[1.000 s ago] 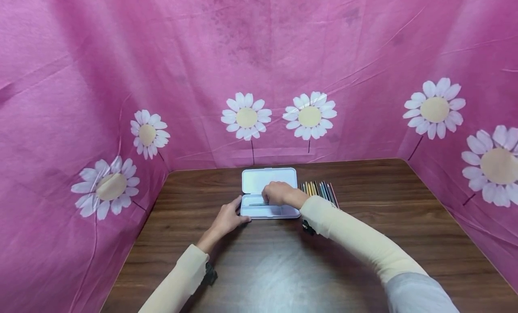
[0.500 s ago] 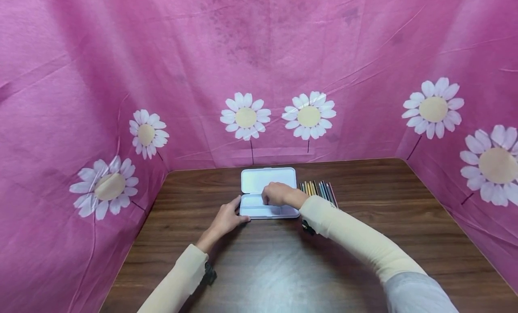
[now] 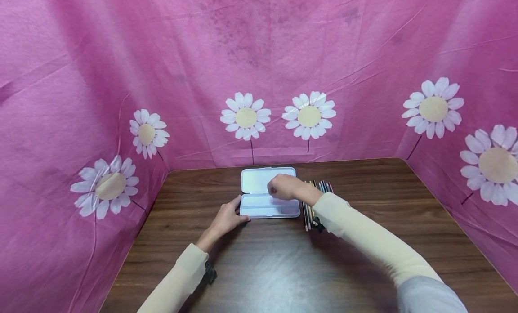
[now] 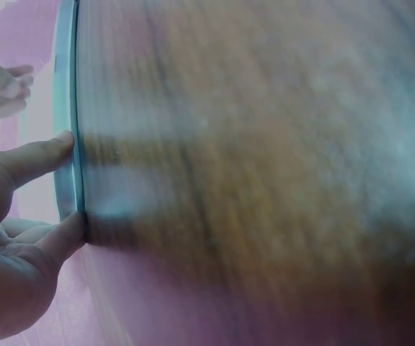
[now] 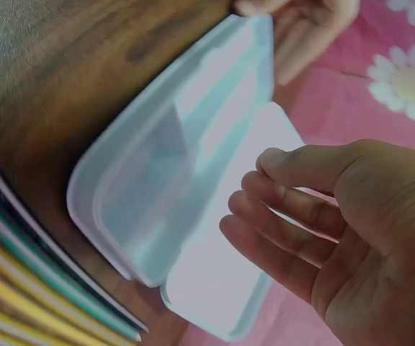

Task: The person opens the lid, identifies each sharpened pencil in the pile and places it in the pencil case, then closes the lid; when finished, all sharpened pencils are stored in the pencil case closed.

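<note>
A white hinged pencil case [image 3: 259, 212] lies open on the table, its lid [image 3: 254, 180] folded back away from me. Shallow compartments divide its base. My left hand [image 3: 225, 218] is at its near left corner, thumb on the front edge and a finger at the left side, as the left wrist view shows too. Over the right part of the lid and base hovers my right hand [image 3: 285, 187]. In the right wrist view its fingers [image 5: 279, 245] are loosely bent with nothing visible between them. Several coloured pencils [image 5: 42, 288] lie to the right of the case, partly hidden by the right forearm.
The brown wooden table [image 3: 263, 268] reflects light near its middle. A pink cloth [image 3: 194, 79] with white flowers hangs along the back and both sides. Dark devices sit at both wrists.
My right hand has risen out of the base and moved a little right and away from me. A thin dark strip seen in the base a second ago is no longer visible. The left hand stays put.
</note>
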`<state>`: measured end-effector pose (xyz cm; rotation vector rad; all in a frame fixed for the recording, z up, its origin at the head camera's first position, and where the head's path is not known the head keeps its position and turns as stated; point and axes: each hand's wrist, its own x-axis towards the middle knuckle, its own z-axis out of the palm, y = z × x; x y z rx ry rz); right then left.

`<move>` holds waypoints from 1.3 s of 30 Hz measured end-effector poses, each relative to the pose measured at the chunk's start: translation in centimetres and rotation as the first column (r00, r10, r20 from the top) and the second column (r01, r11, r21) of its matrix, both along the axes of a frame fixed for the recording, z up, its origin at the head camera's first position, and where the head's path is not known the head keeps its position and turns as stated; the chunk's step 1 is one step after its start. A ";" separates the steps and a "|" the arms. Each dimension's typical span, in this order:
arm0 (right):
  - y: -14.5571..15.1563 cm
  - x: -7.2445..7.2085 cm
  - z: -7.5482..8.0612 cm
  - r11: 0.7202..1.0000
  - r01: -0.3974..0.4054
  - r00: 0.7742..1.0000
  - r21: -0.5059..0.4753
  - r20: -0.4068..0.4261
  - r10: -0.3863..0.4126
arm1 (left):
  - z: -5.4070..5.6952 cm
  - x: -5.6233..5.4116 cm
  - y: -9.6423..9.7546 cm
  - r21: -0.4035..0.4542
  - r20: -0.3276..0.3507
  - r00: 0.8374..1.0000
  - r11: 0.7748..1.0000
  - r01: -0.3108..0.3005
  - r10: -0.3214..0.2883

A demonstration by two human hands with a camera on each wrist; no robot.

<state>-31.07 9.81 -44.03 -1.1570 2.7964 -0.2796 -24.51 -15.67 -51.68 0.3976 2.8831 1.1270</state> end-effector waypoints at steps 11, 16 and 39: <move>5.8 0.6 2.4 0.990 0.075 0.995 -0.123 -0.052 -0.082 | 0.0 -0.1 0.0 -0.013 0.000 1.000 1.000 0.002 -0.002; 8.6 1.2 3.2 0.976 0.152 0.986 -0.155 -0.040 -0.160 | 0.1 -0.1 0.0 -0.020 -0.006 1.000 1.000 0.006 -0.006; 16.2 2.4 -3.2 0.844 0.504 0.863 -0.183 0.054 -0.503 | 0.0 0.0 -0.1 -0.002 0.017 1.000 1.000 0.003 -0.003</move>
